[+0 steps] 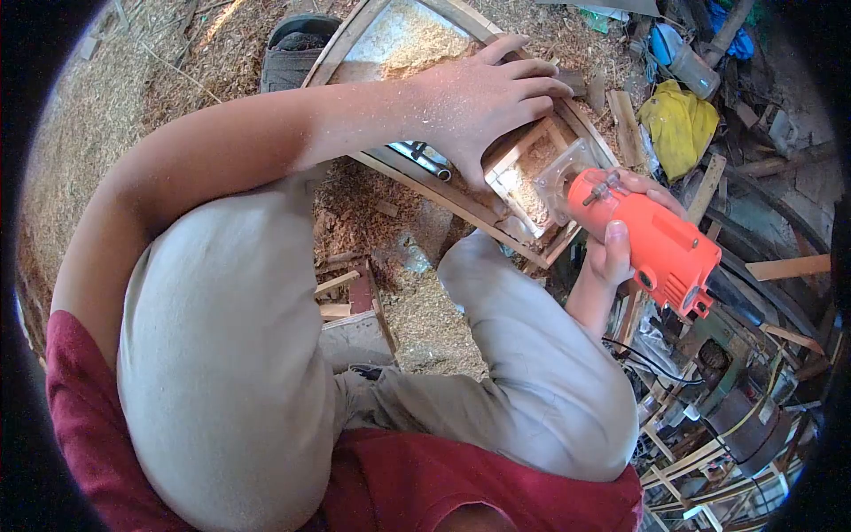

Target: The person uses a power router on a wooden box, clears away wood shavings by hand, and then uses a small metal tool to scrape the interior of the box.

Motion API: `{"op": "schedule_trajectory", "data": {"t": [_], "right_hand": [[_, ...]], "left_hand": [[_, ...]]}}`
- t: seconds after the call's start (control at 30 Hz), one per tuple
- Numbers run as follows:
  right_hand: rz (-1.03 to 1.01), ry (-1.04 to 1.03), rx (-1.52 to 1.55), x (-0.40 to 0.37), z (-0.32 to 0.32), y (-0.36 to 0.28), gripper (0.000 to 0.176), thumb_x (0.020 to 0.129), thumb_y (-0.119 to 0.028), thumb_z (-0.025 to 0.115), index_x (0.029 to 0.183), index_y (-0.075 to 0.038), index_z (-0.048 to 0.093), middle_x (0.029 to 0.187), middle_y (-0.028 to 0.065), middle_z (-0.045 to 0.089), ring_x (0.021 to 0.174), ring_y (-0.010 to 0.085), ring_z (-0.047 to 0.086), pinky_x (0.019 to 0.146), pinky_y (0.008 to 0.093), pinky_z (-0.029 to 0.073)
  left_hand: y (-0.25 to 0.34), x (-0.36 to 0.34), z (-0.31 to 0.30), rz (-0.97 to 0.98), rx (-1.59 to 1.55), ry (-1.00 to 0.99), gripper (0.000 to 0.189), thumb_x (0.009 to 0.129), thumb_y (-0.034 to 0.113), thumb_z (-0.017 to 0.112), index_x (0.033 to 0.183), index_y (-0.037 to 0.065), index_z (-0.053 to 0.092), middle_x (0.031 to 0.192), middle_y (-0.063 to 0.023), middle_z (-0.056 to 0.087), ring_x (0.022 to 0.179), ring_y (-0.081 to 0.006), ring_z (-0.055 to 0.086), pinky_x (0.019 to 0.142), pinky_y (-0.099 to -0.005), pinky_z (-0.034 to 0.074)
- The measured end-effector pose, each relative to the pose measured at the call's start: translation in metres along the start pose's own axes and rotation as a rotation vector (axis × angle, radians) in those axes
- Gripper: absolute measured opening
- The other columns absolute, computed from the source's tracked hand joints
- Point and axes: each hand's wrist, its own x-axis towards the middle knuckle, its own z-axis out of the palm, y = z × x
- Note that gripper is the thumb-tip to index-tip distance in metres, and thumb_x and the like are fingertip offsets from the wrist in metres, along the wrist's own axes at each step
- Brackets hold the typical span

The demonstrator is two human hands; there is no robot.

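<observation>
My left hand lies spread across a wooden frame, with its fingers stretched toward the far edge and its thumb pointing back toward me. My right hand is wrapped round an orange trim router. The router is tilted, with its clear base plate against the right end of the frame. Its bit is hidden from me. Sawdust lies on pale panels inside the frame, and a metal wrench-like tool shows below my left wrist.
A dark shoe is just beyond the frame. Wood offcuts lie on the sawdust-covered ground between my legs. To the right are a yellow cloth or bag, a black cable, wood strips and heaped scrap.
</observation>
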Motion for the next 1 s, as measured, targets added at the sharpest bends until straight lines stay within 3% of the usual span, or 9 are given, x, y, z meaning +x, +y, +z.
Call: {"op": "schedule_trajectory", "data": {"t": [1.0], "right_hand": [[0.048, 0.018, -0.008, 0.003, -0.005, 0.006, 0.056, 0.073, -0.015, 0.07, 0.125, -0.004, 0.051, 0.114, 0.0229, 0.063, 0.108, 0.0372, 0.064, 0.1, 0.057, 0.054]], "left_hand": [[0.0, -0.002, 0.008, 0.015, 0.017, 0.028, 0.114, 0.05, 0.069, 0.085, 0.132, -0.005, 0.058, 0.151, -0.0203, 0.051, 0.149, -0.035, 0.038, 0.127, -0.0593, 0.017]]}}
